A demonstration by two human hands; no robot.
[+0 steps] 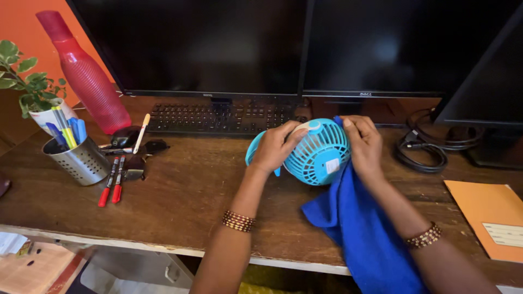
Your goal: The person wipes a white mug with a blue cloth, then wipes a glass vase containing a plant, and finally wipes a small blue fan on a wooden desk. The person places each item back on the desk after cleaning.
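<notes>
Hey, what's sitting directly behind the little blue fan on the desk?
Behind the fan lies a black keyboard, below two dark monitors. The fan and both hands cover the keyboard's right end.

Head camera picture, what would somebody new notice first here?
Most striking is the small turquoise fan at the middle of the wooden desk, gripped by the left hand while the right hand presses a bright blue cloth against its grille. Next comes the tall red bottle at the back left, beside a metal pen cup. Two dark monitors fill the back.
</notes>
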